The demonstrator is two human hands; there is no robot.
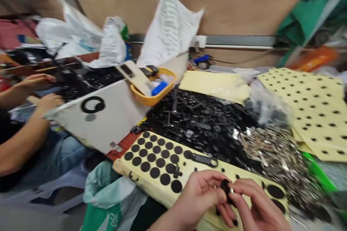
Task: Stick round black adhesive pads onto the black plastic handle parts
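Note:
My left hand pinches a small black round part between thumb and fingers. From the other side, my right hand closes its thumb and forefinger on a small shiny metal piece against that part. Another small dark piece shows at the left fingertips. Both hands are above a pale yellow sheet with rows of black round pads. On this sheet lies a black flat lever-like part with a ring end, near a small black upright piece.
Behind the sheet spreads a pile of black plastic parts, with a heap of metal pieces on the right. A yellow basket stands by a slanted white panel. Another person's arms are at the left.

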